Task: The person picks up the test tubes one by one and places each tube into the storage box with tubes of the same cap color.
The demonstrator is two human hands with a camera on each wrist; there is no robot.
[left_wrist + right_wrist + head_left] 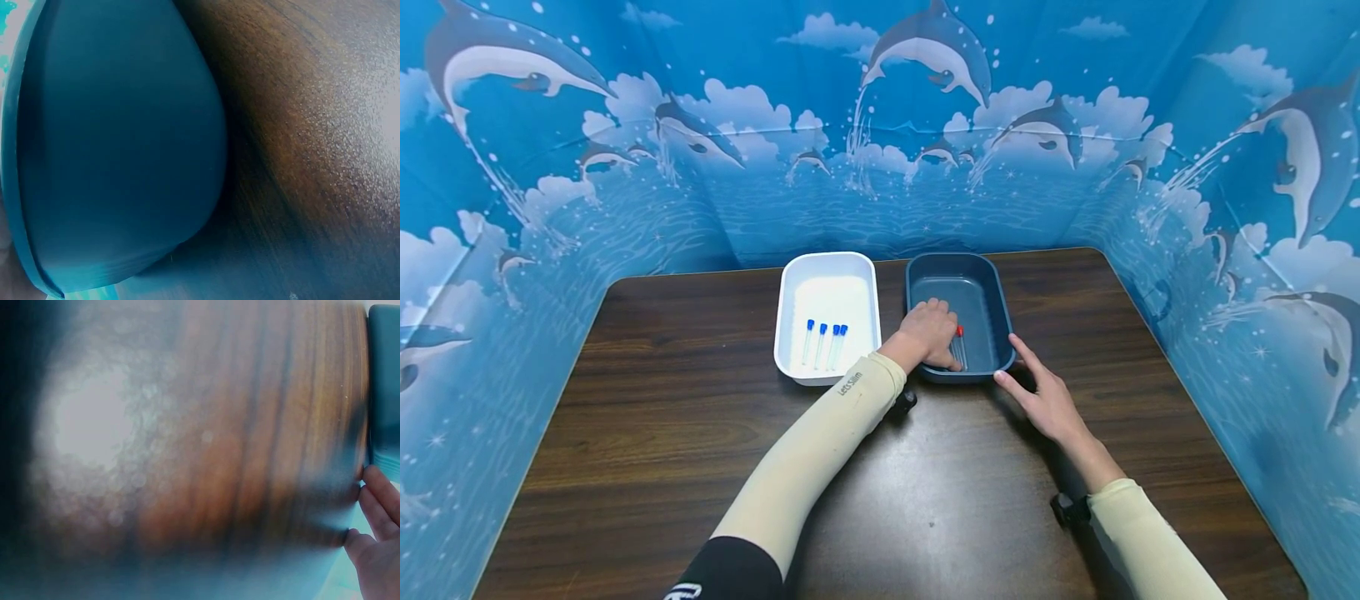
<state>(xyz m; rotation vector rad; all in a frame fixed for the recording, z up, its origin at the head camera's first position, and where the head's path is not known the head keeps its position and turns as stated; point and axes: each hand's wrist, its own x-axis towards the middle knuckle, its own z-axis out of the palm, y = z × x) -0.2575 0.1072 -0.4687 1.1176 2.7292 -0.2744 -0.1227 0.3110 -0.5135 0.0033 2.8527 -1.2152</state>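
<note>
My left hand (931, 329) reaches palm down into a dark blue tray (1000, 321), over its left side. Beside its thumb lies a clear tube with a red cap (959, 332). The hand covers that corner of the tray, and I cannot tell whether its fingers hold a tube. At the tray's near right corner, my right hand (1048, 404) touches the rim with fingers extended. Those fingers (378, 503) show beside the tray wall (384, 381) in the right wrist view. The left wrist view is mostly filled by the tray's outer side (125, 137).
Just left of the dark tray stands a white tray (831, 287). Several clear tubes with blue caps (823, 329) lie in it, side by side. Both trays stand near the far edge of a dark wooden table (662, 400), with a dolphin-print curtain (880, 208) behind.
</note>
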